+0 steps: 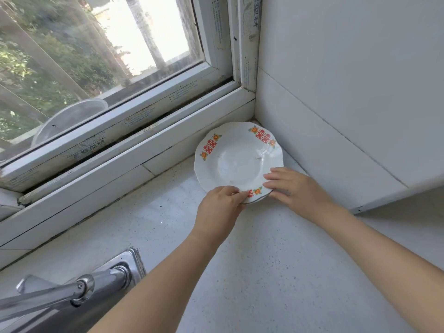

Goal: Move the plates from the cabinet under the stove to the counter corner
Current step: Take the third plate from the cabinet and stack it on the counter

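White plates [236, 162] with red characters and orange flowers on the rim lie stacked in the far corner of the pale speckled counter [264, 260], against the window sill and the tiled wall. A second rim shows under the top plate at the near edge. My left hand [221, 205] pinches the near rim, thumb on top. At the near right rim my right hand [293, 186] grips the plates, fingers lying over the top edge.
A white window frame [134, 131] runs along the back of the counter, with a clear plastic lid [69, 118] outside the glass. White wall tiles [348, 104] close the right side. A chrome tap [72, 292] stands at the lower left.
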`<action>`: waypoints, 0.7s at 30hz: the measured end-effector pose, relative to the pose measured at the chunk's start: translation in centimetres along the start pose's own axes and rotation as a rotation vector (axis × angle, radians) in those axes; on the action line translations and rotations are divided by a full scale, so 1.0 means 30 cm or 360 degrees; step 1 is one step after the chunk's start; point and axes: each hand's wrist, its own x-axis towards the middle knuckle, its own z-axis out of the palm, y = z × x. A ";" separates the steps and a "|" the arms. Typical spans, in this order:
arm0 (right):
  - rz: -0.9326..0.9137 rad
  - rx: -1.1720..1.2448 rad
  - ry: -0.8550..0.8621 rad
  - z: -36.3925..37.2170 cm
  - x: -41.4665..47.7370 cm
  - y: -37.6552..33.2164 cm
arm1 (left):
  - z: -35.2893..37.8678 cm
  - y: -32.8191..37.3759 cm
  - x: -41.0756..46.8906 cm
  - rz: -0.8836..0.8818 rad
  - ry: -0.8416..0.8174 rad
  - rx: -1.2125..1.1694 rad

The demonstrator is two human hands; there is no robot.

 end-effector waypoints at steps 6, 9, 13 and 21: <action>-0.0029 0.0010 -0.0002 0.021 -0.009 -0.062 | 0.013 -0.001 0.004 0.0022 -0.0052 -0.0066; 0.0021 0.0048 -0.0056 0.009 0.005 -0.066 | -0.011 0.011 -0.003 -0.0090 -0.0204 -0.0085; 0.0116 0.0011 -0.0161 -0.031 0.007 -0.113 | -0.052 0.028 -0.043 -0.0315 -0.0365 0.0117; 0.0409 0.0114 -0.0371 -0.176 -0.082 -0.362 | -0.215 0.085 -0.246 -0.0614 -0.0249 -0.0041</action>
